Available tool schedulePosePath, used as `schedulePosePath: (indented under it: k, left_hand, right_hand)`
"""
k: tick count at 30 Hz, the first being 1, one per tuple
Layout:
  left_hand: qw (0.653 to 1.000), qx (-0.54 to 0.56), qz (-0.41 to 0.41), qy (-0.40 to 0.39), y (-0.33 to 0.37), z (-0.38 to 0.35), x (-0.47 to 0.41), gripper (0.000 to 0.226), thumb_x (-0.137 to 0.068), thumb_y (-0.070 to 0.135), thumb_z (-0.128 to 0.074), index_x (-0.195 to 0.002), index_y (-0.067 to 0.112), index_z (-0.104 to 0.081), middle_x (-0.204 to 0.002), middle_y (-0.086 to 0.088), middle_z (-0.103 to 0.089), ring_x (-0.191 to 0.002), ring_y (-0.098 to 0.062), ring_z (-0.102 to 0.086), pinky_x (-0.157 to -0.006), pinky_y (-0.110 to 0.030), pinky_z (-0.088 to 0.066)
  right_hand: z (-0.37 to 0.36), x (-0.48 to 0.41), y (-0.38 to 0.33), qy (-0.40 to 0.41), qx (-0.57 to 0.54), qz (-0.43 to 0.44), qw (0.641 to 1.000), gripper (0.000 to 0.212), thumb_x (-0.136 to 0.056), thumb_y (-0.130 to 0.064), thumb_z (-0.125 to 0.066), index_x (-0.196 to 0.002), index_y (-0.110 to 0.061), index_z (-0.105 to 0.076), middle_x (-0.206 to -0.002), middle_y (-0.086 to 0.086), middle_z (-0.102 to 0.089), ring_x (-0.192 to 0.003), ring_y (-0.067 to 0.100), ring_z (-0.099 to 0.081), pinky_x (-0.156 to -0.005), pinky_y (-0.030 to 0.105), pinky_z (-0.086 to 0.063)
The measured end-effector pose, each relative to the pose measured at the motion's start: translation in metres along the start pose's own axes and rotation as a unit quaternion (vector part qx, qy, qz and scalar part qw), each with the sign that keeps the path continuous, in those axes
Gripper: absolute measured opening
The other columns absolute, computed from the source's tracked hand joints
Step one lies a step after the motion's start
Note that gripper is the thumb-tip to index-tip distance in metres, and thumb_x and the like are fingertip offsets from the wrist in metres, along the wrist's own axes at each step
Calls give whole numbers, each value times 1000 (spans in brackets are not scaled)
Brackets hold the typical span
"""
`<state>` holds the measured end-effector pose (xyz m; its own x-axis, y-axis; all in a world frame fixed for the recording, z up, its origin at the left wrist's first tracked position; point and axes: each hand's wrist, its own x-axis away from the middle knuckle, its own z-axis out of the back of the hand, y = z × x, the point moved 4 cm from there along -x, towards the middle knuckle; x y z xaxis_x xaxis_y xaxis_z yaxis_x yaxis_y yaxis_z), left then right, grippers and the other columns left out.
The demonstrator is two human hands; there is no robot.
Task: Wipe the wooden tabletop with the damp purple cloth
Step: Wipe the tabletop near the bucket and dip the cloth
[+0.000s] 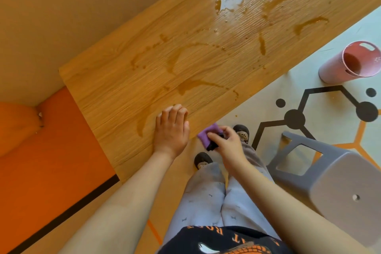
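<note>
Viewing from the head camera: the right hand (224, 142) grips the cloth (206, 134), fingers curled round it and thumb closed over the top. A purple corner sticks out past the fingertips toward the table. The cloth sits just off the near edge of the tabletop (127, 80), over the floor, not touching the wood.

The left hand (172, 130) rests palm down on the tabletop at that same edge, just beside the cloth. Its fingers lie close together, slightly bent, tips on the wood, holding nothing.

Brown wet streaks (193, 84) run across the tabletop from beside the left hand to the far end, with a glossy pool near the top.

A grey stool (334, 177) stands close behind the right arm. A pink bin (348, 64) stands on the floor beyond it. An orange seat (41, 150) lies on the table's far side.
</note>
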<state>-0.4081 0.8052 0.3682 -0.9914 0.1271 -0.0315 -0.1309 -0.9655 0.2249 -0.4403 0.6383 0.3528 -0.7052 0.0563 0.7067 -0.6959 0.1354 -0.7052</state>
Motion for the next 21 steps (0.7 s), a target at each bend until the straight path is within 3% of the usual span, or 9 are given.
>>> schedulePosePath:
  k: [2, 5, 15, 18, 21]
  left_hand:
    - [1000, 0, -1, 0, 0, 0, 0, 31, -86, 30, -43, -113, 15, -50, -121, -8, -55, -113, -24, -41, -91, -38, -31]
    - [1000, 1, -2, 0, 0, -1, 1, 30, -87, 30, -43, -113, 15, -50, -122, -7, -55, -113, -24, -41, -90, -38, -31]
    - [1000, -7, -4, 3, 0, -1, 2, 33, -88, 34, -43, -112, 13, -53, -121, -8, -55, -113, -24, -42, -90, -38, -30]
    - [1000, -8, -4, 3, 0, -1, 1, 33, -89, 35, -43, -112, 13, -53, -121, -8, -55, -112, -24, -42, -90, -37, -30]
    - [1000, -5, -2, 0, 0, -2, 2, 33, -89, 35, -43, -112, 14, -53, -122, -7, -54, -112, -24, -42, -90, -38, -32]
  right_hand:
    - [22, -15, -13, 48, -45, 13, 998, 18, -85, -6, -63, -103, -8, -58, -95, 9, -64, -88, 20, -64, -67, 23, -53]
    - [44, -32, -26, 102, -45, 32, 993, 18, -87, -9, -62, -104, -13, -57, -98, 9, -64, -93, 24, -63, -74, 31, -53]
    - [-7, 8, 2, 37, 53, 68, 996, 13, -82, -12, -68, -93, -11, -62, -88, 8, -65, -84, 19, -62, -75, 32, -52]
    - [18, -5, -17, 63, 25, 70, 995, 13, -82, -11, -68, -94, -12, -62, -89, 6, -65, -85, 19, -62, -75, 30, -51]
    - [65, -32, -56, 139, -3, 84, 987, 12, -83, -11, -68, -89, -19, -61, -89, 2, -64, -89, 20, -61, -77, 33, -51]
